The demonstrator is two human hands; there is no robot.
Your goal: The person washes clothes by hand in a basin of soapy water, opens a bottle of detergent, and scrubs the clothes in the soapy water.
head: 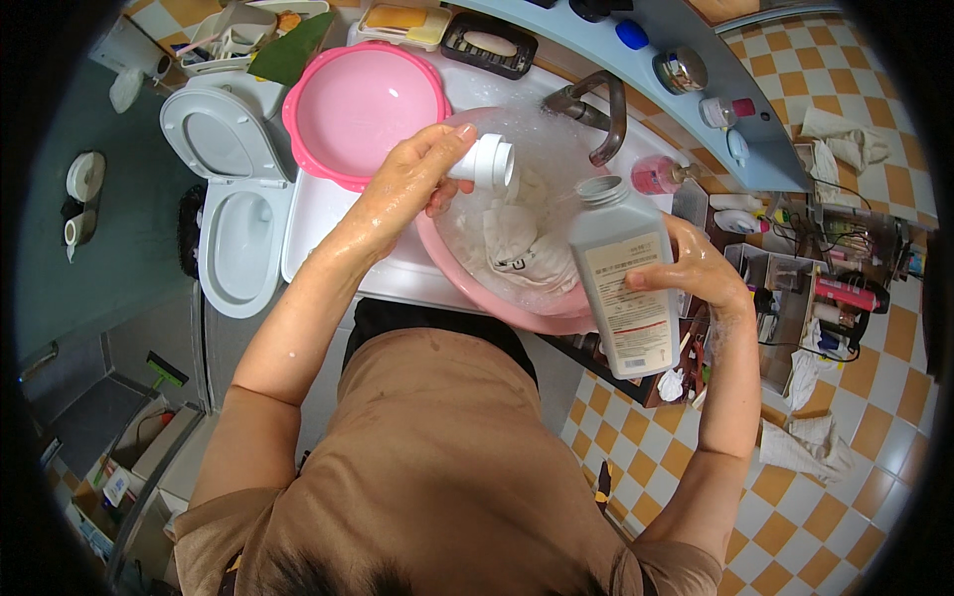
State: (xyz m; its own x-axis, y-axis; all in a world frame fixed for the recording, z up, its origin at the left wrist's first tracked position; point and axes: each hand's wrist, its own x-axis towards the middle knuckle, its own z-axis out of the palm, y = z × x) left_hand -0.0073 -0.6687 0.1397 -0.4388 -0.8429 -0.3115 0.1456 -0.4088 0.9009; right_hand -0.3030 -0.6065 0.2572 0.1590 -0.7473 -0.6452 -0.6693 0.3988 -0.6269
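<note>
My left hand [417,175] grips a white plastic bottle cap [492,160], its hollow end facing right. In my right hand [689,264] is a grey plastic bottle [626,268] with a printed label; its threaded neck is uncovered and it leans slightly left. Both are held above a pink basin [477,287] that stands in the white sink. White cloth [522,238] with a dark print lies in the basin among suds and water. The wet skin of both hands carries some foam.
Left of the basin sits another pink basin [365,112], scalloped at the rim. A faucet [596,112], a soap dish [488,45] and a pink pump bottle [659,175] line the back. A toilet [238,246] is at left, a blue shelf [522,30] above the sink, cluttered organizers [782,276] at right.
</note>
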